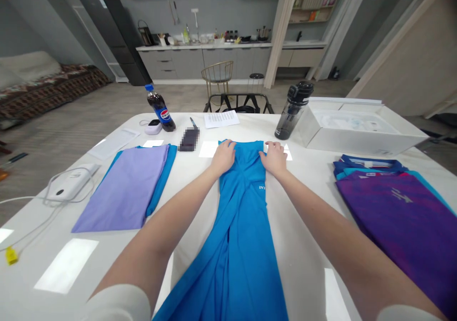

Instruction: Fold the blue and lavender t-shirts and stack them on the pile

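As we look down at the white table, our left hand and right hand rest palm down on the far end of a long blue garment. Both hands are open, their fingers lying flat and slightly apart. Neither grips the cloth; they only press on it from above, near its two far corners, with a narrow strip of blue showing between them. The garment lies lengthwise at the middle of the table, running from under our hands toward us and out of view at the bottom, with white lettering just below the right hand.

To its left, well clear of the left hand, a folded lilac cloth lies on a teal cloth. To its right is a stack of folded shirts, with a purple one on top. Along the far side of the table stand a Pepsi bottle, a pixelated dark object beside a pen, a printed sheet of paper, a dark water bottle and an open white box. A white charger sits at the left with its cable trailing to a yellow plug.
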{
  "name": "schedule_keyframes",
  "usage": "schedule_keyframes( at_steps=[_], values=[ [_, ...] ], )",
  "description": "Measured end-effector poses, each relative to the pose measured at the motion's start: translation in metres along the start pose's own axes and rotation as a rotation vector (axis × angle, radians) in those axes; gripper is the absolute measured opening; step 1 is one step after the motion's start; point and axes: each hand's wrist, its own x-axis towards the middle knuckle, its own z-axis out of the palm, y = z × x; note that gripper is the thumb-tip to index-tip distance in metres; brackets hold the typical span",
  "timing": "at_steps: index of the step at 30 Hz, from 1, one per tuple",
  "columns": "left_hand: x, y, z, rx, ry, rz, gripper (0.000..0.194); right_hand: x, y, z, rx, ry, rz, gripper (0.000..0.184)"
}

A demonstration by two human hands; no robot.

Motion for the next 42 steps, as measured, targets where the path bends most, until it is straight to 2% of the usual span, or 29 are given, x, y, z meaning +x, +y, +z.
schedule_keyframes(
  at_steps=[2, 5, 8, 12, 15, 19, 23, 27, 33, 38, 42],
  values=[
    [-0.019, 0.004, 0.000, -0.038, -0.069, 0.113, 0.041, -0.029, -0.009, 0.003, -0.046, -0.002, -0.146, 0.043],
    [-0.045, 0.009, 0.004, -0.001, -0.214, 0.116, 0.051, -0.067, -0.020, 0.008, -0.092, -0.172, -0.279, 0.050],
    [-0.062, 0.011, 0.009, 0.058, -0.302, 0.088, 0.062, -0.084, -0.020, 0.014, -0.194, -0.313, -0.259, 0.060],
    [-0.076, 0.015, 0.004, 0.059, -0.243, 0.049, 0.061, -0.084, -0.014, 0.010, -0.227, -0.395, -0.188, 0.063],
    [-0.095, 0.022, -0.012, 0.048, -0.163, 0.022, 0.053, -0.094, -0.012, -0.004, -0.180, -0.328, -0.232, 0.061],
    [-0.140, 0.036, -0.044, 0.039, -0.160, -0.013, 0.037, -0.129, -0.015, -0.027, -0.091, -0.227, -0.414, 0.044],
    [-0.196, 0.054, -0.080, 0.040, -0.201, -0.093, 0.032, -0.172, -0.023, -0.045, -0.018, -0.246, -0.571, 0.035],
    [-0.250, 0.071, -0.107, 0.063, -0.312, -0.175, 0.039, -0.211, -0.036, -0.054, -0.002, -0.278, -0.638, 0.027],
    [-0.317, 0.085, -0.130, 0.137, -0.363, -0.227, 0.036, -0.256, -0.057, -0.062, 0.002, -0.324, -0.688, 0.024],
    [-0.359, 0.085, -0.145, 0.243, -0.395, -0.272, 0.035, -0.285, -0.068, -0.065, 0.029, -0.363, -0.691, 0.027],
    [-0.387, 0.085, -0.161, 0.281, -0.439, -0.298, 0.025, -0.306, -0.073, -0.066, 0.012, -0.349, -0.681, 0.039]
  ],
)
